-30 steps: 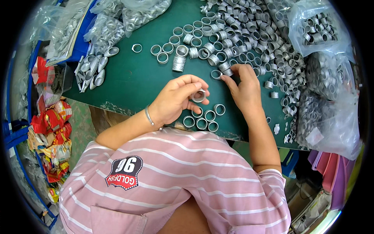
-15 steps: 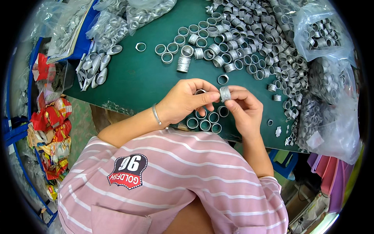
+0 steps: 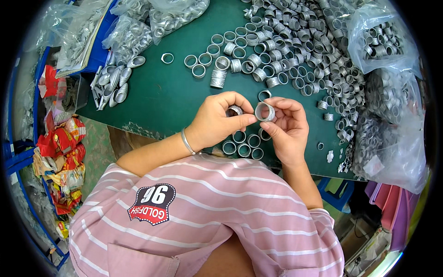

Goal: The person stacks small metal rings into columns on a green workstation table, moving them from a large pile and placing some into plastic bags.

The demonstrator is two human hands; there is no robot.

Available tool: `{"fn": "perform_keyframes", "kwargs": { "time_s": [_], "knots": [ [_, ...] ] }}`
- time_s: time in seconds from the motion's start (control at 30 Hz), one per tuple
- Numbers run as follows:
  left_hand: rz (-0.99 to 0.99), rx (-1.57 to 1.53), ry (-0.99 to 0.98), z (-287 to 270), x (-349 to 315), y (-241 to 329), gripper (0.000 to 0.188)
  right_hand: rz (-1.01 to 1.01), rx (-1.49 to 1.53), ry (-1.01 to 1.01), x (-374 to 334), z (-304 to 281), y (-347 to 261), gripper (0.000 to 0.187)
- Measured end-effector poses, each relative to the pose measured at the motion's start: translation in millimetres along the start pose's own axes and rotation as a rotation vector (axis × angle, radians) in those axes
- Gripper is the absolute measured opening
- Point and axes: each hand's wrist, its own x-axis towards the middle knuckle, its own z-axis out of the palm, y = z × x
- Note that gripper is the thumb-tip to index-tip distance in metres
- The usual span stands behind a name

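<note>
Between the fingertips of my right hand [image 3: 290, 128] I pinch a textured metal ring [image 3: 272, 112], thumb on the near side and forefinger on the far side, with its round hole turned toward me; the other fingers of that hand are bent loosely. My left hand [image 3: 213, 115] is just to the left, its thumb and forefinger reaching to the left edge of that ring, and a second ring [image 3: 235, 109] sits in the curl of its fingers. I cannot tell whether the left fingertips press on the textured one. A metal bangle [image 3: 186, 141] circles my left wrist.

Just beyond my right fingers, a loose ring [image 3: 264, 91] lies on the green table [image 3: 152, 99]. On the near side, partly under my hands, is a small group of rings [image 3: 249, 145]. Farther off stands a short stack of rings [image 3: 218, 78], and from there a big heap of rings [image 3: 295, 51] spreads to the far right, next to clear plastic bags [image 3: 392, 124] filled with more. At the left, a lone ring [image 3: 161, 57] lies well apart, near some spiral-grooved oval pieces [image 3: 113, 84] beside a blue bin [image 3: 98, 57].
</note>
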Motion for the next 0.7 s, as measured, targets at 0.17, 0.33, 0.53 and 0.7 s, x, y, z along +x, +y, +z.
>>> {"fn": "perform_keyframes", "kwargs": {
  "time_s": [0.17,0.33,0.53,0.7],
  "knots": [
    [-0.083,-0.113,-0.053,-1,-2,4,0.016,-0.151,-0.297,0.04,-2,0,4,0.033],
    [-0.134,-0.29,-0.075,-5,0,-7,0.019,-0.427,-0.84,-0.07,0,5,-5,0.022],
    [-0.258,-0.523,-0.044,-9,-2,-5,0.023,-0.165,-1.285,0.138,27,-15,-2,0.007],
    [-0.218,-0.71,-0.11,-15,0,-6,0.019,-0.047,-1.241,0.033,31,-23,2,0.009]
  ]
}}
